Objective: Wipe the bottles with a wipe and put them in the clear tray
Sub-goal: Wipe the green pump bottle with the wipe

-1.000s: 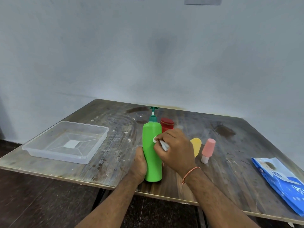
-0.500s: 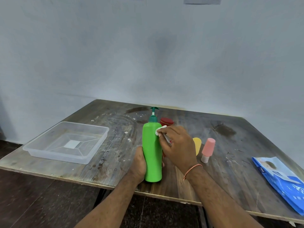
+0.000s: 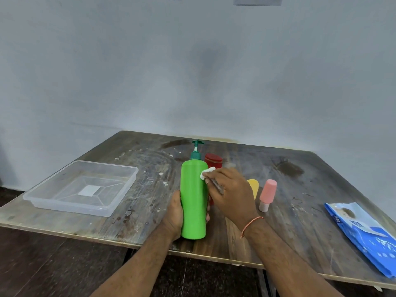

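On the table, left hand (image 3: 174, 213) grips green bottle (image 3: 194, 198); right hand (image 3: 230, 194) pinches wipe (image 3: 206, 173)

Blue packet (image 3: 364, 234) lies on the wooden table (image 3: 300, 189).

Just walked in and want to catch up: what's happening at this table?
A person is cleaning bottles. The left hand grips the green pump bottle upright near the table's front edge, while the right hand presses a white wipe against its upper side. The clear tray to the left holds nothing yet. A red bottle, a yellow one and a pink-capped one wait behind; a blue wipes pack lies at the right.
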`<state>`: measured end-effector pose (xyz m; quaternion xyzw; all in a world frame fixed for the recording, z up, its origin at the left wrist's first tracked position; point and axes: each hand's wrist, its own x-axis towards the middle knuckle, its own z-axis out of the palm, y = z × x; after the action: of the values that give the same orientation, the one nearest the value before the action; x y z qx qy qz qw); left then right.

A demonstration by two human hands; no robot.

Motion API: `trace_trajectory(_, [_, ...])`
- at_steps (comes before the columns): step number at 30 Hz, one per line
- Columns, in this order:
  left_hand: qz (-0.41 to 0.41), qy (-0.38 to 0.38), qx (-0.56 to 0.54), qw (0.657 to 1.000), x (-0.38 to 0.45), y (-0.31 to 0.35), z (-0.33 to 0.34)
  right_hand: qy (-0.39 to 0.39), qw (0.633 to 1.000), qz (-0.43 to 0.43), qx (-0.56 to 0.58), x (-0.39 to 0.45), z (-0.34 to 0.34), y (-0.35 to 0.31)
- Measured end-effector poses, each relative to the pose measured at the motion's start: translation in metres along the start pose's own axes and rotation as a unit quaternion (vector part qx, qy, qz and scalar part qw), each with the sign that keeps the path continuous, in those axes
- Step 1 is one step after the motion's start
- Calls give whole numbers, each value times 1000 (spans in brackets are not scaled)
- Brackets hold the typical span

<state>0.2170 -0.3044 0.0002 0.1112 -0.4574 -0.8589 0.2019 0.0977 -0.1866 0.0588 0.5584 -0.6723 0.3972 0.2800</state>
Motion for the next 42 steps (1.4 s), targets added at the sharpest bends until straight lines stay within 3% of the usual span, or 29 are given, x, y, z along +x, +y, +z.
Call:
trace_trajectory(6, [21, 18, 9, 1000, 0, 5, 3, -88, 994, -48, 39, -16, -9, 1])
trace_trajectory(11, [-7, 3, -5, 1000, -2, 3, 0, -56, 996, -64, 7, -2, -7, 9])
trace_trajectory(16, [-18, -4, 8, 1000, -5, 5, 1, -15, 1000, -13, 8, 14, -3, 13])
trace_trajectory(27, [-7, 36, 10, 999, -4, 6, 4, -130, 988, -84, 17, -18, -20, 1])
trace_trajectory(33, [-22, 27, 11, 999, -5, 7, 2, -68, 996, -59, 17, 5, -12, 5])
trace_trajectory(37, [-19, 25, 29, 999, -4, 7, 2, -68, 996, -54, 12, 4, -13, 1])
trace_trajectory(42, [24, 111, 93, 989, -3, 4, 4, -128, 988, -82, 23, -38, -16, -8])
